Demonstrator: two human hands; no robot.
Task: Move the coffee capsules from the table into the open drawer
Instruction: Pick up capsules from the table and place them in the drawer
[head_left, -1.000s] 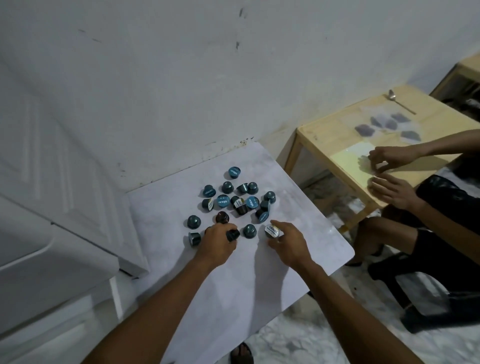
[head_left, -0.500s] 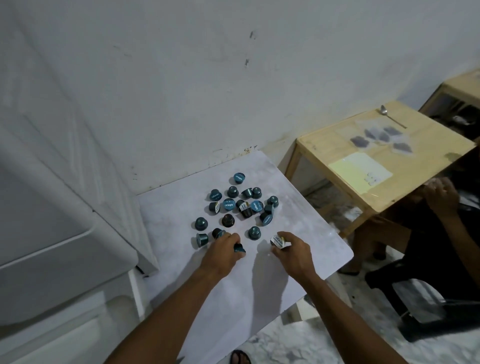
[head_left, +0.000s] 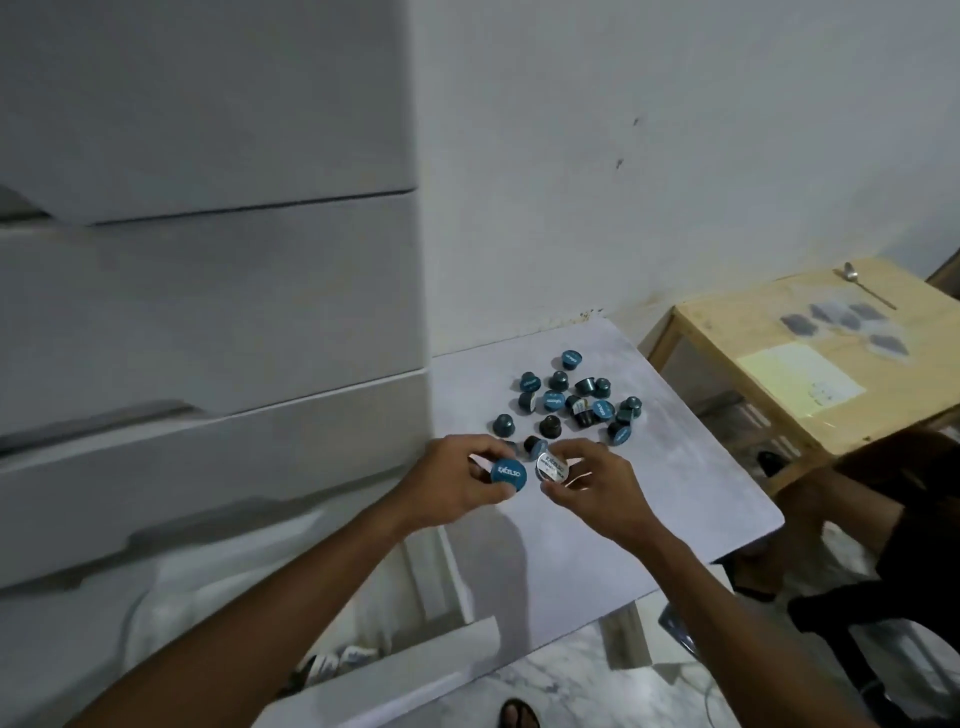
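Several teal and dark coffee capsules (head_left: 571, 402) lie clustered on the white table (head_left: 691, 467). My left hand (head_left: 457, 480) is lifted above the table's near left part and holds a blue-lidded capsule (head_left: 509, 474) by its sides. Close beside it, my right hand (head_left: 592, 486) holds a silver-lidded capsule (head_left: 551, 466). The open drawer (head_left: 395, 670) of the white drawer unit sits below my left forearm, at the bottom left, with white cloth or bags inside.
The white drawer unit (head_left: 208, 322) stands left of the table, against the wall. A wooden side table (head_left: 815, 332) with a spoon (head_left: 862, 283) and a plastic sheet stands at the right. A seated person's dark-clothed legs (head_left: 893, 519) are beside the white table's right edge.
Both hands have risen off the table, each with a capsule, and come closer together. The view has swung left, bringing the drawer unit and open drawer into sight.
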